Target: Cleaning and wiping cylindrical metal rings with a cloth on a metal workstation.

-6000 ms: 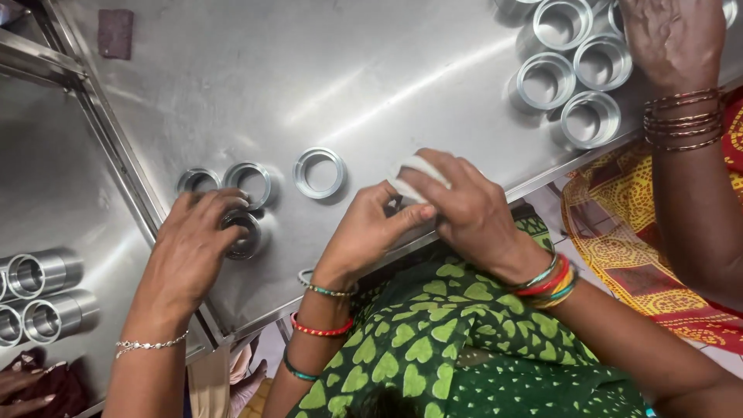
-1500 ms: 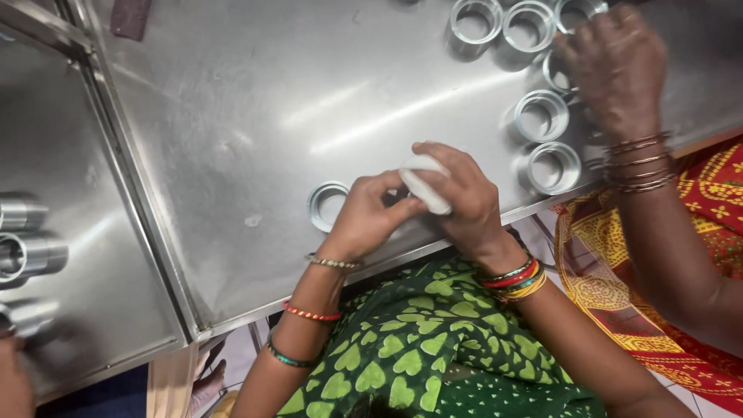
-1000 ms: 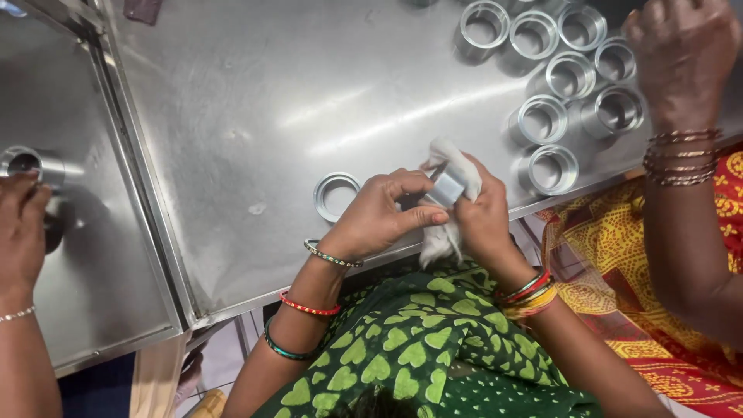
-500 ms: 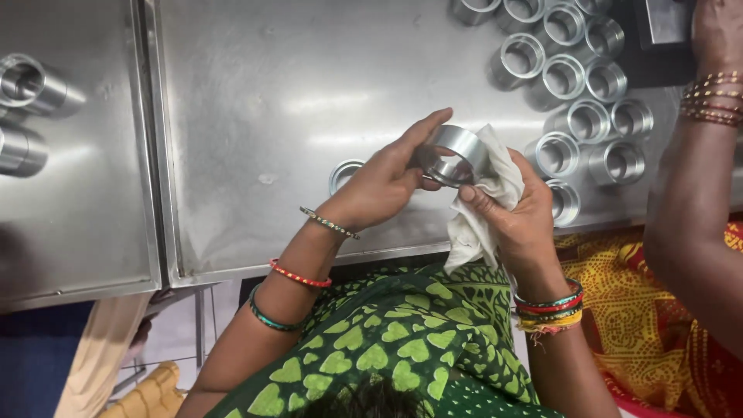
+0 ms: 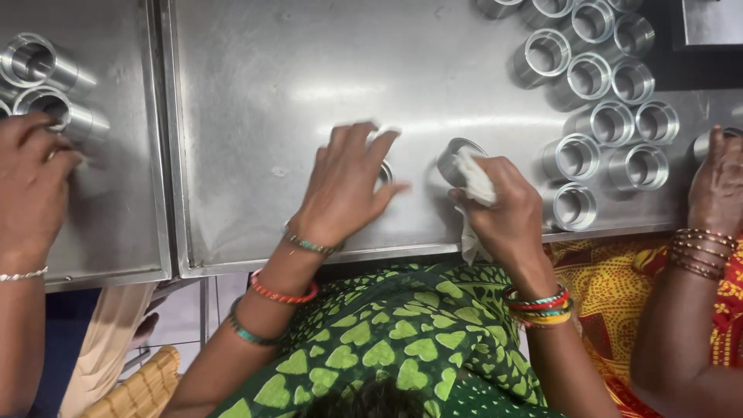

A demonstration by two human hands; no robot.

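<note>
On the steel table [image 5: 255, 93] my right hand [image 5: 503, 213] grips a metal ring [image 5: 457, 159] in white cloth [image 5: 474, 182]; left hand [image 5: 344, 186], fingers spread, covers another ring [image 5: 383, 174], I'd grab it by the rim

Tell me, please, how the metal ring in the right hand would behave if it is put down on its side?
The metal ring looks round and smooth, so it would probably roll on the steel table. Its polished surface seems slippery; the white cloth in the right hand likely helps the hold.
</note>
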